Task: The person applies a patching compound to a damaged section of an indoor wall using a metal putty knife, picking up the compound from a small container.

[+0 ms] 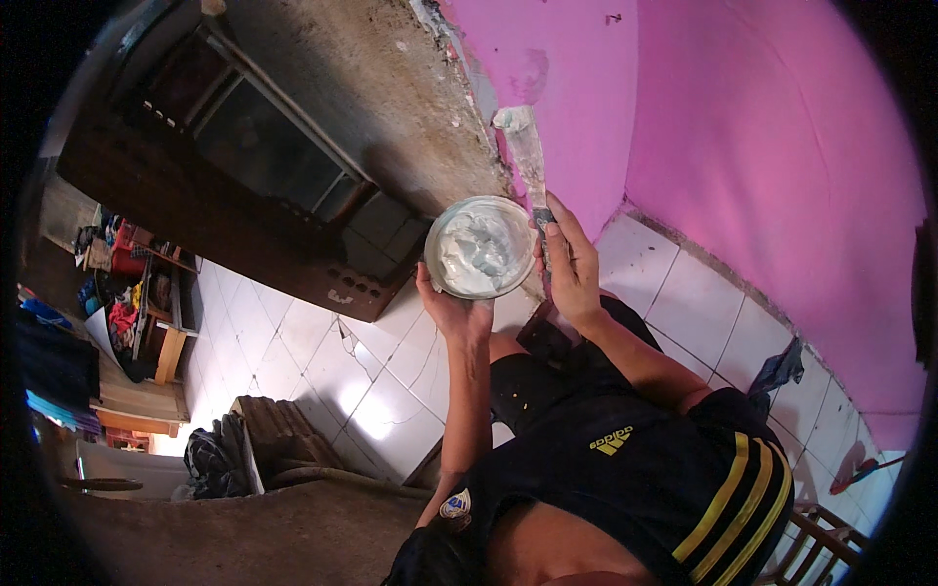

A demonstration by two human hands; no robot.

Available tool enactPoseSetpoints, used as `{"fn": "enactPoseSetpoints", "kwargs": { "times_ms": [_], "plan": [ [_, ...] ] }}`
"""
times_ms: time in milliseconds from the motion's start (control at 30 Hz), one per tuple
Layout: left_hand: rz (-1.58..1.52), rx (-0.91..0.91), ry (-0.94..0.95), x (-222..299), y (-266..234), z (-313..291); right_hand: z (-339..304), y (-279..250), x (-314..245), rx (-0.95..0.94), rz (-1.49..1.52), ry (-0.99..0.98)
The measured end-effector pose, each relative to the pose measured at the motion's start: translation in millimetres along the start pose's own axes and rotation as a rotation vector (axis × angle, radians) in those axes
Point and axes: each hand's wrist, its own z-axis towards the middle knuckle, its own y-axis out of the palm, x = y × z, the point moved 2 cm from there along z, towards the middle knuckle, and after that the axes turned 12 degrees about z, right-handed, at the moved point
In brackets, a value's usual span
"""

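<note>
My left hand [455,311] grips a round tub [478,200] from below and the side, its mouth toward me. Thick white putty [477,256] fills much of it, with a rough, smeared surface. In my right hand [575,264], closed round the dark handle, is a putty knife [529,161]. Its blade points up toward the pink wall [576,88] and is coated in white. A lump of putty sits at the blade's tip. The knife is just right of the tub, and its handle is close to the rim.
Bare, rough plaster [342,59] borders the pink paint along a ragged edge. A dark wooden cabinet [283,225] with glass panels stands left of the tub. White tiles [376,386] cover the floor. A dark cloth or bag [779,368] lies near the right wall; a wooden stool [819,537] stands lower right.
</note>
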Motion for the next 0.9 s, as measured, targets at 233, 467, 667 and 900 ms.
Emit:
{"fn": "enactPoseSetpoints", "kwargs": {
  "times_ms": [233, 467, 667, 900],
  "plan": [
    [-0.005, 0.017, -0.011, 1.2, -3.9, 2.2, -0.1, 5.7, 4.0, -0.040, -0.120, -0.098],
    [0.042, 0.018, 0.006, 2.0, 2.5, -0.2, 0.3, 7.8, 13.3, -0.051, -0.170, -0.170],
    [0.013, 0.000, -0.010, 1.3, -0.3, 3.5, 1.4, 10.4, 16.0, -0.051, -0.289, -0.201],
    [0.010, -0.011, -0.020, 2.0, -4.3, 6.1, 0.7, 13.9, 21.4, -0.049, -0.302, -0.176]
  ]
}}
